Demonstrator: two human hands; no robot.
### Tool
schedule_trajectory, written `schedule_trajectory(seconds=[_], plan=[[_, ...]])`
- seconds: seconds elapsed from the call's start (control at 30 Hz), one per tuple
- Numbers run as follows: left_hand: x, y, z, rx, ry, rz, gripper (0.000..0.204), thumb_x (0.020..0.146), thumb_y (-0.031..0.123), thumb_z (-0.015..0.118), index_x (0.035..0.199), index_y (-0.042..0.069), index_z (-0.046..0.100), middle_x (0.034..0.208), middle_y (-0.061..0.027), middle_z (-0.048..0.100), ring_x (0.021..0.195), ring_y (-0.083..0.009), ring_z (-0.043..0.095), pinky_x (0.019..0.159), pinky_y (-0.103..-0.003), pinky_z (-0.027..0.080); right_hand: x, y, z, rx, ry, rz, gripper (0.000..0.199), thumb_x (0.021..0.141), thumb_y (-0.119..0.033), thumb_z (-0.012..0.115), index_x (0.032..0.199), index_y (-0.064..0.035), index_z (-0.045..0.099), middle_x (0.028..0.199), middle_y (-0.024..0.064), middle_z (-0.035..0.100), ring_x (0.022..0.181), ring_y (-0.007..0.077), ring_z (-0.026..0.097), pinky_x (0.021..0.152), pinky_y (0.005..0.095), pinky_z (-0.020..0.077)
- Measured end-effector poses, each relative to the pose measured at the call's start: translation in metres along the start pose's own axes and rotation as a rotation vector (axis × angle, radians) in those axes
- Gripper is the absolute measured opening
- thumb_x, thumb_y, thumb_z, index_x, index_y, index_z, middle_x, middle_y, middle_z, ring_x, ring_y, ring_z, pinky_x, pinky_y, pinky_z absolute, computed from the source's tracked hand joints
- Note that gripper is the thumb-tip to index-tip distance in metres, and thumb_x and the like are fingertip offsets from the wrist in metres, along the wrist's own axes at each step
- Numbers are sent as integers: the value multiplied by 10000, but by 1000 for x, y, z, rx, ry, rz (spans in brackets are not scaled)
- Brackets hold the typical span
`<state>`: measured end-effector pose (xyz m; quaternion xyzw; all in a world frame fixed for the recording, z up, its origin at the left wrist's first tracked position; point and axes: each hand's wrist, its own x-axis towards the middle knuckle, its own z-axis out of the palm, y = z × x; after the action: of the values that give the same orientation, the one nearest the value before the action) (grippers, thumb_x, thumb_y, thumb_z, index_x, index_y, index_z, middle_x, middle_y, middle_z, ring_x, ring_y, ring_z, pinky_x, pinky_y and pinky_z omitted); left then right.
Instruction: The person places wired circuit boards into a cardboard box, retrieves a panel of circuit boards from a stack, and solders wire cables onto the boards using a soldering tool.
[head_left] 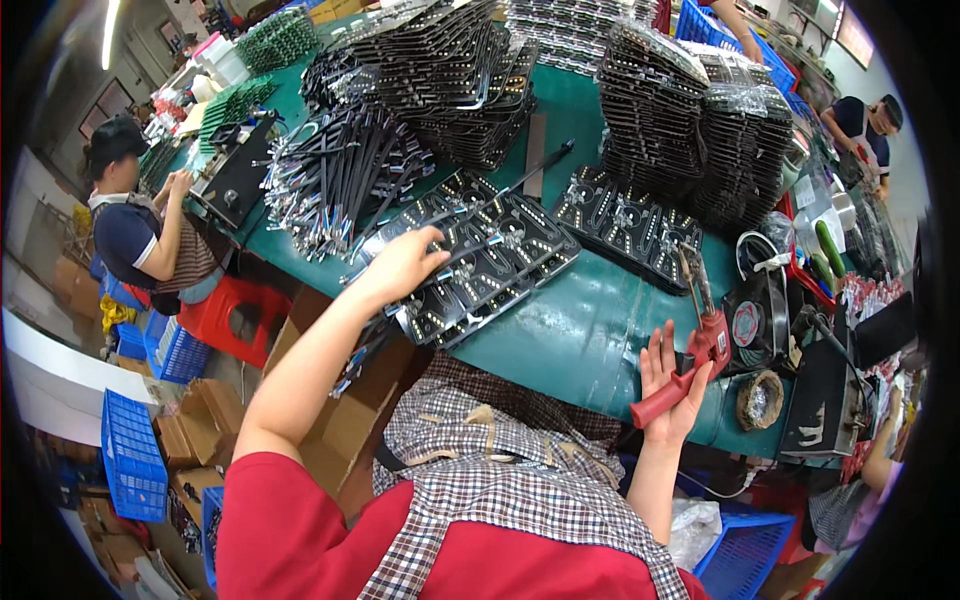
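Observation:
My left hand (400,266) is over a stack of black panels (520,238) dotted with small gold-coloured points. Its fingers are curled down at a thin black cable (472,252) that lies across the top panel, and the fingertips are partly hidden. In my right hand (668,385), a red soldering gun (708,345) rests against the palm, its metal front end pointing up and away from me. The thumb bears on its handle while the other fingers are fairly straight. Just beyond the gun lies a second low stack of panels (628,225).
A big heap of black cables (345,170) lies beyond my left hand. Tall panel stacks (655,125) rise at the back of the green table (560,335). To the right are a small round fan (755,318) and a roll of tape (760,400). Co-workers sit on both sides.

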<state>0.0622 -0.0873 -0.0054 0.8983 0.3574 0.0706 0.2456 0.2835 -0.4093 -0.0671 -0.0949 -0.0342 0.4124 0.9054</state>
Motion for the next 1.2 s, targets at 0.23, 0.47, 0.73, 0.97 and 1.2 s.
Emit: schedule_trajectory(seconds=[0.23, 0.47, 0.73, 0.97, 1.2], plan=[[-12, -2, 1, 199, 104, -37, 491, 834, 388, 570, 1108, -17, 531, 1055, -206, 475, 1056, -346, 434, 915, -409, 367, -1, 28, 30, 103, 153, 205, 638, 860, -458, 527, 1376, -200, 254, 1436, 242, 185, 1334, 410, 172, 1025, 568, 284], [-15, 10, 8, 130, 59, -30, 535, 739, 389, 683, 994, -37, 484, 931, -221, 546, 884, -381, 547, 793, -433, 436, 33, 95, 32, -59, 234, 350, 639, 841, -491, 543, 1346, -198, 283, 1365, 277, 287, 1256, 442, 306, 1002, 570, 315], [-6, 13, -8, -46, -148, -111, 746, 696, 449, 700, 1166, -78, 458, 1114, -240, 511, 999, -387, 552, 866, -417, 438, 38, 100, 37, -172, 256, 340, 607, 824, -491, 570, 1316, -218, 343, 1280, 239, 367, 1159, 413, 407, 966, 643, 307], [3, 10, -6, -30, -115, -192, 795, 665, 521, 705, 1116, -93, 479, 1121, -237, 483, 1001, -372, 548, 860, -417, 440, 42, 102, 38, -176, 282, 356, 584, 828, -480, 568, 1307, -225, 354, 1277, 222, 377, 1191, 400, 370, 968, 657, 289], [18, 10, -6, -1, -144, -190, 839, 621, 573, 714, 1060, -109, 499, 1052, -260, 555, 1022, -369, 552, 866, -411, 442, 42, 102, 39, -185, 220, 386, 596, 837, -483, 549, 1330, -234, 326, 1292, 193, 383, 1221, 389, 345, 982, 654, 265]])
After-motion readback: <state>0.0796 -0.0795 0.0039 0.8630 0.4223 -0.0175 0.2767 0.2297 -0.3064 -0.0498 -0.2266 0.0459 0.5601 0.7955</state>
